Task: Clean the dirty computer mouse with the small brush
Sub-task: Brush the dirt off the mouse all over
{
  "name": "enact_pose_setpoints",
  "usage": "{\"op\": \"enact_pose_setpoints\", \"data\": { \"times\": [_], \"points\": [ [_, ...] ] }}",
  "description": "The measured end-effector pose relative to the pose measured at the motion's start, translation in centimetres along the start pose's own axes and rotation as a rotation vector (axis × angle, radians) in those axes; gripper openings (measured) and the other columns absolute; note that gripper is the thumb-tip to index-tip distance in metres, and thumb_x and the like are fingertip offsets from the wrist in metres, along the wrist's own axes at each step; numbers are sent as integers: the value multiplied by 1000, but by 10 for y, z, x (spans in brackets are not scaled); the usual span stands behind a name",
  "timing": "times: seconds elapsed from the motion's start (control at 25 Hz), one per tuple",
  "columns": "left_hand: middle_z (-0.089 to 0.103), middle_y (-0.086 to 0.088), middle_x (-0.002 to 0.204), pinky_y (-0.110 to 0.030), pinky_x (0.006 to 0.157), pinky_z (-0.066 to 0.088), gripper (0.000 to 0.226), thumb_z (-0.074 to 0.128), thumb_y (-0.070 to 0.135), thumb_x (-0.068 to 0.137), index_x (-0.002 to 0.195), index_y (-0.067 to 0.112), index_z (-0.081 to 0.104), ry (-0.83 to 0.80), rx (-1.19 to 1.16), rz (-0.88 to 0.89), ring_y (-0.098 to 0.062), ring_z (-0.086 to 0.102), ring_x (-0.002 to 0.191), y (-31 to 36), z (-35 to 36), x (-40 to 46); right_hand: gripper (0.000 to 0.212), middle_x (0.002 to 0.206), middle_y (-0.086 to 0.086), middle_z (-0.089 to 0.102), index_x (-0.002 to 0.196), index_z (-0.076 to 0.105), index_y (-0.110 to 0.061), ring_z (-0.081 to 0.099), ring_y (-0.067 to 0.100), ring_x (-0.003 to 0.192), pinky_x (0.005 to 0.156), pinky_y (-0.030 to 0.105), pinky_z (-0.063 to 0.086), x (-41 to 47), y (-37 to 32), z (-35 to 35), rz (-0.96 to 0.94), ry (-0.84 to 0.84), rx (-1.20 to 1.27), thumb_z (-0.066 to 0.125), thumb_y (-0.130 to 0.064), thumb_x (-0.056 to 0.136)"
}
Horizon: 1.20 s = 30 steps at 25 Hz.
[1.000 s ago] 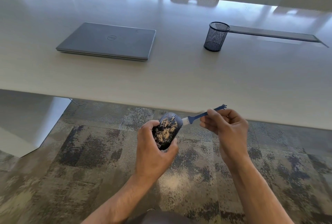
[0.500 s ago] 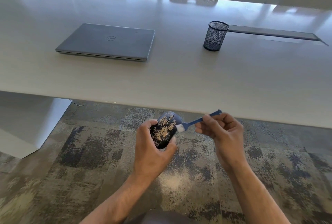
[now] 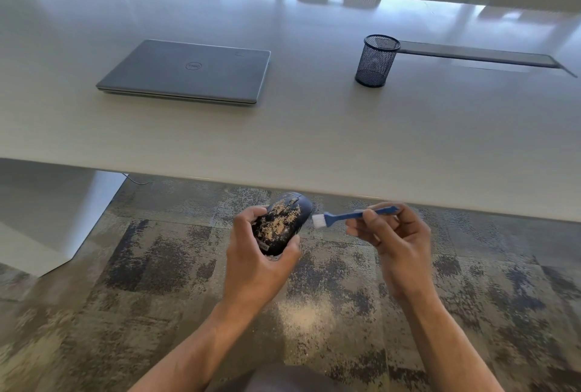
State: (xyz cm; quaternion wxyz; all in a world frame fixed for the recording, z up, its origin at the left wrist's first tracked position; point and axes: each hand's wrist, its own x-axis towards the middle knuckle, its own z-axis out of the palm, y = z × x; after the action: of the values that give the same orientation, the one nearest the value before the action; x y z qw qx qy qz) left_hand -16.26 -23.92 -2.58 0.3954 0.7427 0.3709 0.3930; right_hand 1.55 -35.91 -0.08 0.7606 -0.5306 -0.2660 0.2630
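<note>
Both hands work below the desk (image 3: 314, 146) edge: left hand (image 3: 256, 253) fingers wrap the mouse (image 3: 281, 221), right hand (image 3: 394, 231) fingers pinch the brush (image 3: 345, 215), bristles just beside it. Hard strokes could twist the mouse loose, dropping it onto the carpet (image 3: 157, 266).

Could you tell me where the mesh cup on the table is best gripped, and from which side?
Grip the mesh cup round its wall, coming from the near side or above: it stands upright, rim open, with bare table in front, while a dark strip lies close behind on its right.
</note>
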Motion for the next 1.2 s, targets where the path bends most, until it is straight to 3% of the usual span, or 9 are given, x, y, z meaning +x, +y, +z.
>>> {"op": "enact_pose_setpoints", "data": {
  "times": [0.16, 0.36, 0.64, 0.92, 1.12, 1.2],
  "points": [
    [55, 10, 105, -5, 64, 49, 66, 84, 29, 73, 116, 40, 34, 7, -73, 39, 3, 63, 90, 2, -9, 7, 16, 83, 13, 78, 91, 76, -19, 78, 29, 76, 77, 37, 64, -6, 8, 7, -6, -73, 39, 68, -6, 85],
    [58, 9, 101, -4, 64, 49, 67, 86, 13, 73, 115, 33, 37, 18, -117, 87, 4, 66, 89, 3, -13, 11, 18, 84, 12, 79, 94, 75, -16, 79, 33, 83, 79, 37, 63, -9, 17, 16, -41, -94, 46, 68, -1, 87],
    [55, 13, 105, -5, 64, 50, 67, 86, 8, 73, 114, 29, 37, 31, -117, 119, 7, 64, 91, 9, -16, 12, 14, 82, 9, 78, 91, 76, -19, 79, 30, 83, 80, 37, 63, -3, 20, 13, -84, 46, 55, 70, -8, 87],
    [56, 12, 107, -7, 67, 51, 63, 84, 15, 73, 114, 24, 37, 32, -129, 108, 3, 65, 90, 12, -17, 13, 11, 89, 12, 79, 96, 75, -17, 79, 33, 85, 79, 41, 63, -11, 21, 17, -111, -97, 78, 73, -12, 87],
    [60, 24, 103, -7, 64, 51, 60, 81, 19, 73, 112, 29, 36, 23, -177, 95, 4, 67, 88, 18, -17, 12, 18, 76, 2, 76, 89, 77, -23, 79, 27, 83, 82, 41, 64, 0, 18, 13, -111, 90, 92, 70, -7, 87],
    [60, 24, 103, -7, 63, 51, 60, 81, 19, 73, 112, 28, 36, 33, -188, 92, 4, 67, 87, 18, -18, 12, 17, 71, -2, 74, 88, 77, -25, 79, 25, 80, 81, 39, 64, -1, 16, 10, -104, 72, 124, 70, -9, 88]
  ]
}}
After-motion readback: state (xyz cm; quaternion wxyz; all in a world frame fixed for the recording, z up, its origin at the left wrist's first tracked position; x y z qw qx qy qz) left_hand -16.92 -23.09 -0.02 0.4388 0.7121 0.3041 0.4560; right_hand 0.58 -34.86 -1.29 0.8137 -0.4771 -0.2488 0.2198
